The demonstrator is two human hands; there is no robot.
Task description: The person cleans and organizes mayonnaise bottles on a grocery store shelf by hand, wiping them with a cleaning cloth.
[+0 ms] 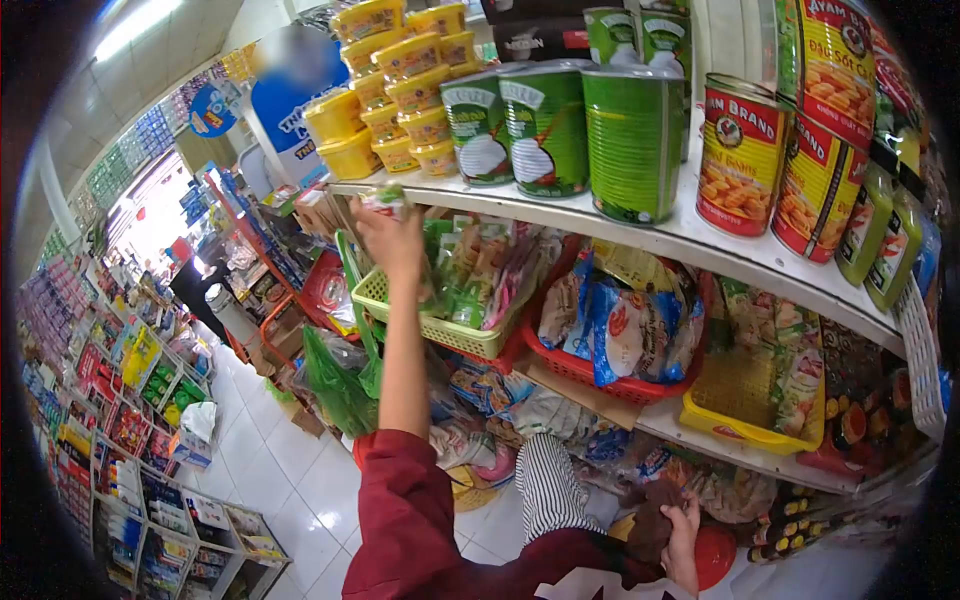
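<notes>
My left hand (390, 238) is raised at the end of a maroon sleeve, its fingers closed round a small green and white packet (385, 203) in front of the upper shelf's left end. Behind and right of the wrist, a light green basket (445, 335) holds several slim packets. Low on the right, my right hand (684, 530) grips a dark brown cloth-like item (652, 515) near my lap.
The white upper shelf (560, 212) bears yellow tubs (350, 157), green cans (630, 145) and red-yellow cans (740, 155). Below are a red basket (640, 388) of bags and a yellow basket (745, 435). Green plastic bags (335, 385) hang left of my forearm. A person (195, 290) stands farther back.
</notes>
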